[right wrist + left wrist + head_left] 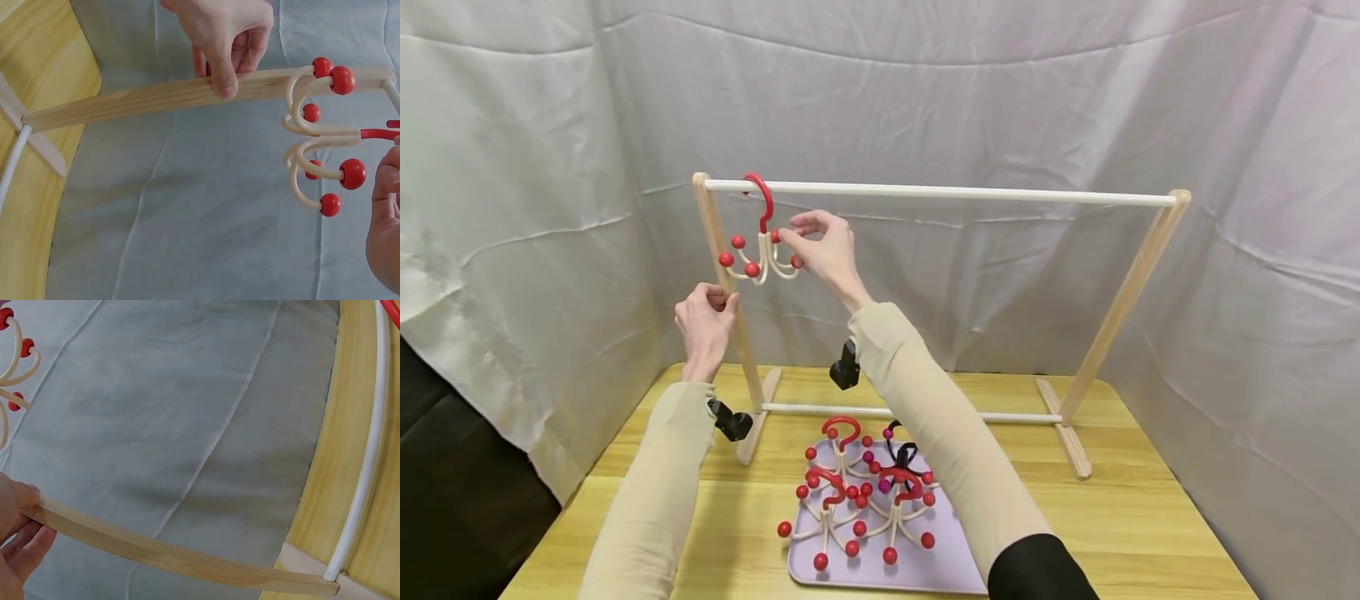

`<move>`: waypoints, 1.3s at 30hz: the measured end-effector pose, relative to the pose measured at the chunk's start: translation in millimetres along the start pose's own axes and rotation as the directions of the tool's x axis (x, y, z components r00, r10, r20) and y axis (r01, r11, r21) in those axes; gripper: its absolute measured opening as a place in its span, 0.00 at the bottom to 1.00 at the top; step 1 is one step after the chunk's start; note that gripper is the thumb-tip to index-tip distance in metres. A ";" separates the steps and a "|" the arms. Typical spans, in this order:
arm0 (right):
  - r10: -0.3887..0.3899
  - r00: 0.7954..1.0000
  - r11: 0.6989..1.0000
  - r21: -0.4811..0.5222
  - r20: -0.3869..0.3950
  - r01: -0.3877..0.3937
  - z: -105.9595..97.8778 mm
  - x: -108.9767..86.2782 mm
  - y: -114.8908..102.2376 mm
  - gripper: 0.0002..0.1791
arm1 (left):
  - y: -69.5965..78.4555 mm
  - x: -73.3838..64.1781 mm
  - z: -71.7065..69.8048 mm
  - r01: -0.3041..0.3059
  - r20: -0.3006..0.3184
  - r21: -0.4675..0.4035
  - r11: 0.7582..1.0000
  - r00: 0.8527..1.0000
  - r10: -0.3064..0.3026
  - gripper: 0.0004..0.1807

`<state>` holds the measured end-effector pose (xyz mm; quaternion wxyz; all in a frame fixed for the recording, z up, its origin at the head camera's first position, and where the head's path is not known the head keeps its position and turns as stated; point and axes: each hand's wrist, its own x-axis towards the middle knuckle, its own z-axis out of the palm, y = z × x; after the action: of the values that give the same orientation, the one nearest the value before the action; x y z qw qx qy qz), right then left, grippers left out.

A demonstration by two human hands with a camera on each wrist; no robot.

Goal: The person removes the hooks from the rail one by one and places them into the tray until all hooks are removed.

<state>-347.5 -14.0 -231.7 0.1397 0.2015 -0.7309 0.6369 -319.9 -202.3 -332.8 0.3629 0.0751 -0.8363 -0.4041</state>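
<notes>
A cream hanger (763,258) with curved arms, red ball tips and a red hook (767,204) hangs from the white rail near its left end. My right hand (829,248) is beside it, thumb and fingertips close to one red ball (776,237); the right wrist view shows that hand (384,219) next to the hook, its fingertips partly cut off by the frame edge. Lower down, my left hand (703,327) grips the left wooden post (743,346) of the rack. Thumb and fingers on opposite sides of the post show in the right wrist view.
On the wooden table (1150,500), a lilac tray (940,575) holds several similar hangers (826,517) with red hooks, plus a black one (902,457). The rack's white top rail (970,192) runs to a right post (1120,308). Grey curtains (925,108) surround the table.
</notes>
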 end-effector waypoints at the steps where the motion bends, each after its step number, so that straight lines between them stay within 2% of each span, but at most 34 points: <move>1: 0.003 1.000 1.000 -0.004 -0.001 -0.003 1.8 1.2 -1.3 0.15 | -0.1 0.4 -0.5 -0.001 -0.001 -0.001 1.000 1.000 0.001 0.13; 10: 0.003 1.000 0.999 -0.032 -0.027 -0.004 24.7 10.2 -7.9 0.15 | -3.3 1.0 -7.4 0.020 -0.008 0.001 1.000 1.000 -0.020 0.13; 17: -0.015 1.000 1.000 -0.026 -0.025 0.015 32.8 12.5 -12.5 0.13 | -3.9 1.1 -8.3 0.013 -0.013 0.003 1.000 1.000 -0.013 0.13; 28: -0.025 0.999 1.000 -0.014 -0.047 0.025 33.4 16.1 -18.4 0.07 | -4.0 2.2 -2.4 -0.007 -0.019 -0.006 1.000 1.000 0.007 0.12; 34: -0.029 0.999 0.998 -0.055 -0.041 0.026 30.7 16.8 -21.0 0.07 | -4.0 2.2 -2.2 -0.004 -0.019 0.004 1.000 1.000 0.004 0.12; 39: -0.034 0.999 0.999 0.013 -0.040 0.034 27.6 17.8 -19.9 0.06 | -3.9 3.4 -2.3 -0.008 -0.017 0.002 1.000 1.000 0.008 0.12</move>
<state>-352.3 -45.5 -210.2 0.1636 0.2023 -0.7202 0.6431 -321.5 -207.7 -332.8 0.3714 0.0755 -0.8340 -0.4010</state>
